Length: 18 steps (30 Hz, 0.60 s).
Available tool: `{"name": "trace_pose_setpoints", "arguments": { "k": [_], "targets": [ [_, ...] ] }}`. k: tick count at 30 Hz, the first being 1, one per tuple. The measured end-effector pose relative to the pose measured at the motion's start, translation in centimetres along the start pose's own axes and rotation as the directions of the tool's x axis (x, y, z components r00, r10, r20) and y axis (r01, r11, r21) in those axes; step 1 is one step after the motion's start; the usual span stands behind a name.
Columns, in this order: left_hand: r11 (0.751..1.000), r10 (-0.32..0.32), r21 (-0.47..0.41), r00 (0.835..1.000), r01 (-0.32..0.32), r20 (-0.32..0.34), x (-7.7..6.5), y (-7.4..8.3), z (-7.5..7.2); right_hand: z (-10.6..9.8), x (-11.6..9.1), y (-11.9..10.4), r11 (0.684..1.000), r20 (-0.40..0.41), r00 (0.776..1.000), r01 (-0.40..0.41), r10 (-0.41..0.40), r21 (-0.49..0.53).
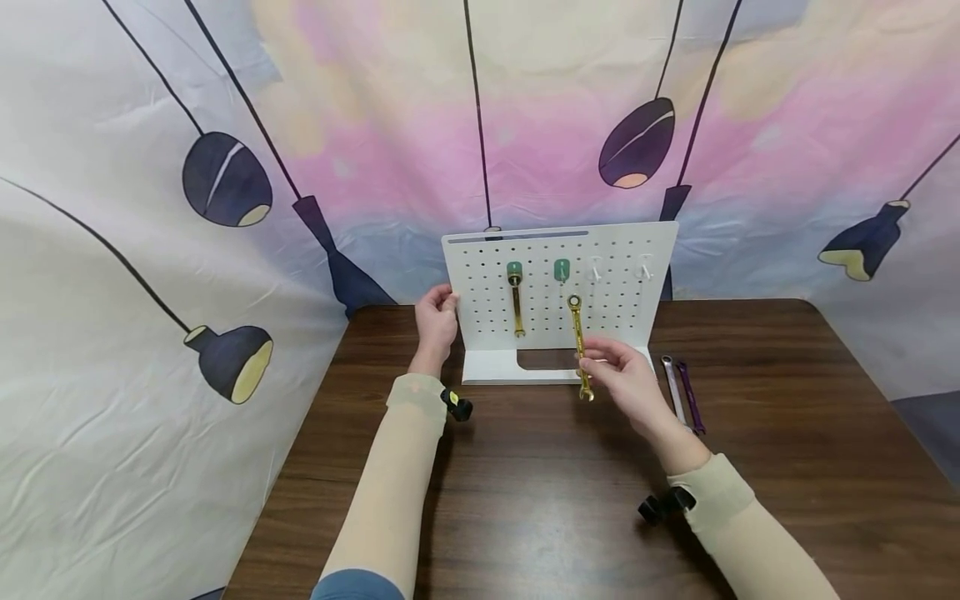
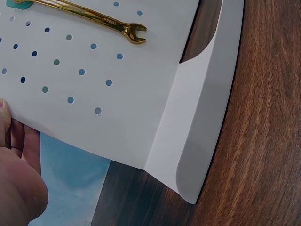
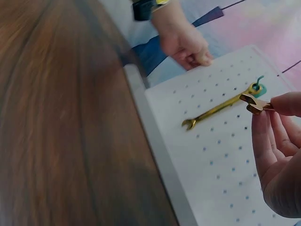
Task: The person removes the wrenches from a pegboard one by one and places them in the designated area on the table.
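A white pegboard stand [image 1: 480, 321] stands upright on the table. My left hand [image 1: 437, 321] grips its left edge, thumb on the front and fingers behind, as the left wrist view shows. On the left green hook [image 1: 514, 270] hangs a gold combination wrench [image 1: 517, 312], its open end down. My right hand [image 1: 626, 379] pinches a second gold wrench [image 1: 577, 329] between thumb and fingers, ring end up, in front of the board. That ring end is just below another green hook [image 1: 562, 269], apart from it. In the right wrist view, the held wrench's open end [image 3: 254, 105] points outward.
Two pale hooks [image 1: 596, 268] sit farther right on the board. Right of the stand, a silver wrench [image 1: 672, 387] and a purple wrench [image 1: 692, 398] lie side by side on the brown wooden table [image 1: 525, 492]. A printed cloth [image 1: 420, 150] hangs behind.
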State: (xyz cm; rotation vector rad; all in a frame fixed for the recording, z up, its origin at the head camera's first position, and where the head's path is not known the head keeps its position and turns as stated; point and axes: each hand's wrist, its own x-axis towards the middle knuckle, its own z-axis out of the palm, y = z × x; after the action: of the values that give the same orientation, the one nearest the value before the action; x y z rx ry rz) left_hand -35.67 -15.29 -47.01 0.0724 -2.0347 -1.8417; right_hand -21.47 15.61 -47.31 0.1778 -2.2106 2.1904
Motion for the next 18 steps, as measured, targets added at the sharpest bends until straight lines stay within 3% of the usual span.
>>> {"name": "trace_pose_setpoints", "arguments": {
  "k": [11, 18],
  "targets": [
    [1.0, 0.027, -0.009, 1.0, -0.027, 0.012, -0.2, 0.0, 0.2, -4.9, -2.7, 1.4, 0.994, 0.005, 1.0, -0.021, 0.021, -0.103],
    [1.0, 0.012, -0.009, 1.0, -0.012, 0.007, -0.2, 0.1, -0.1, -7.9, -4.1, 2.1, 0.996, -0.021, 0.999, -0.045, 0.043, -0.083]
  ]
}}
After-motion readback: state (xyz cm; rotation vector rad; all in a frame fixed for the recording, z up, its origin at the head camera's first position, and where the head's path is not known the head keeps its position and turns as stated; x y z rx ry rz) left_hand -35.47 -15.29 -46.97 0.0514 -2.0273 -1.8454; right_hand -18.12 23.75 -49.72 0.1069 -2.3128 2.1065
